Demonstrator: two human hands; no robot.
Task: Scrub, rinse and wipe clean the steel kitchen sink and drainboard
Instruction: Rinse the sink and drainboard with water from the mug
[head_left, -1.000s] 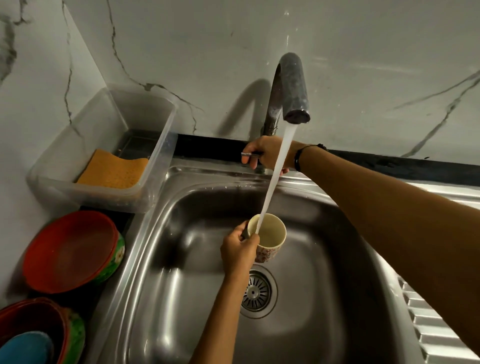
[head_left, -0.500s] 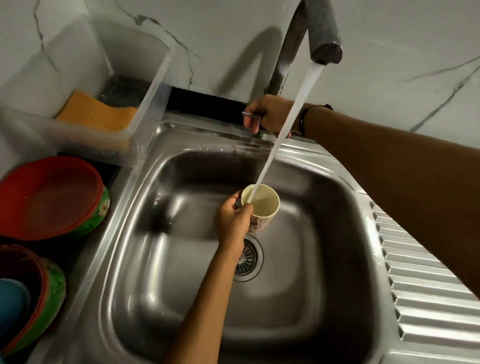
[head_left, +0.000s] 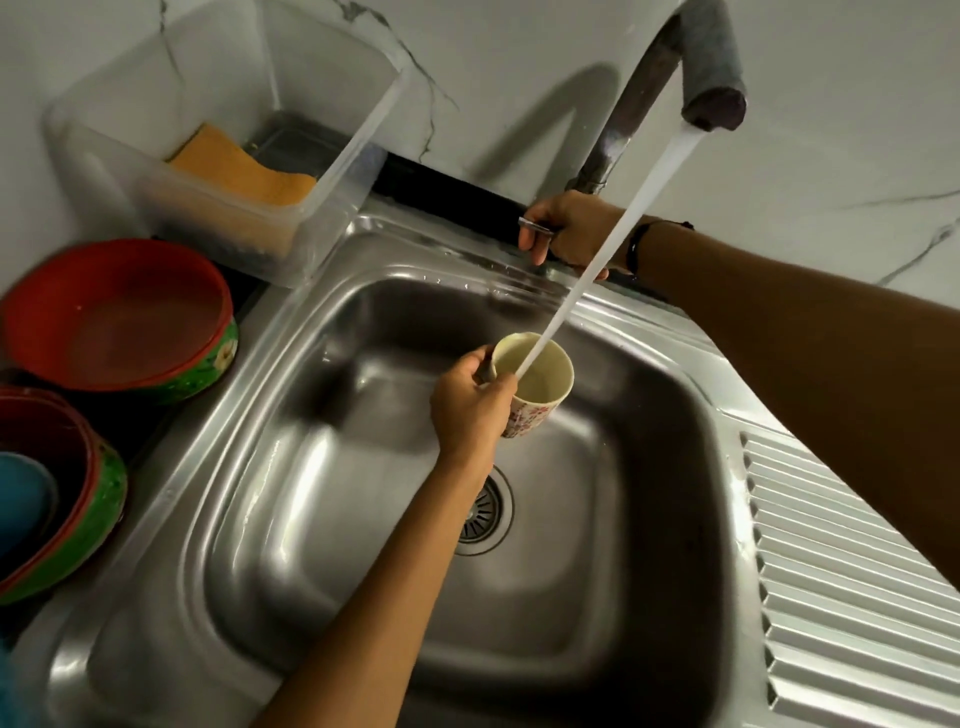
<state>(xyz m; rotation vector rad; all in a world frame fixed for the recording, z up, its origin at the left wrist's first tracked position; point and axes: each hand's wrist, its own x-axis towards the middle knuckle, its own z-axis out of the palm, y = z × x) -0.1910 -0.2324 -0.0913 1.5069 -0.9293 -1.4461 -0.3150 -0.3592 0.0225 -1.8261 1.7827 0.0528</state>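
The steel sink (head_left: 322, 519) fills the middle of the head view, its round drain (head_left: 485, 512) at the bottom. My left hand (head_left: 470, 410) grips a flowered mug (head_left: 537, 387) by its handle side over the basin. Water (head_left: 613, 249) streams from the tap spout (head_left: 711, 83) into the mug. My right hand (head_left: 569, 234) is curled round the tap lever (head_left: 532, 224) at the back rim. The ribbed drainboard (head_left: 852, 571) lies to the right, partly under my right forearm.
A clear plastic tub (head_left: 332, 171) holding an orange sponge cloth (head_left: 244, 166) stands at the back left. Red-and-green bowls (head_left: 119, 317) are stacked on the left counter, with more bowls (head_left: 57, 493) and a blue one below them. A marble wall stands behind.
The view has tipped down and shifted, so the tap sits higher in frame. Both hands keep their holds and water keeps pouring into the mug.
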